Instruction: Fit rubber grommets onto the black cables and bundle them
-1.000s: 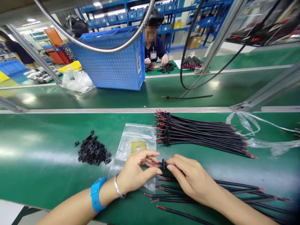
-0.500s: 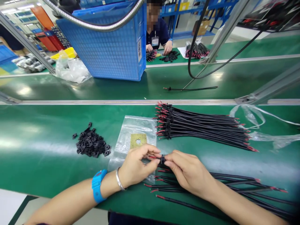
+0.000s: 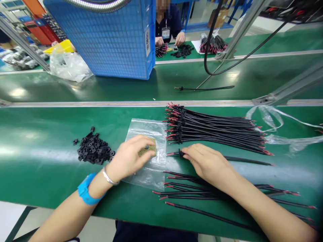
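My right hand (image 3: 209, 163) pinches a black cable (image 3: 248, 161) lying left-to-right, just my side of the bundle (image 3: 217, 129); my left hand (image 3: 130, 156), beyond its left end, has parted fingers.

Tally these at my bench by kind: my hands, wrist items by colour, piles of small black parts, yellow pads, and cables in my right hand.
Left hand and right hand: 2
Blue wristband: 1
Silver bracelet: 1
Small black parts pile: 1
Yellow pad: 1
Cable in right hand: 1
Total: 7
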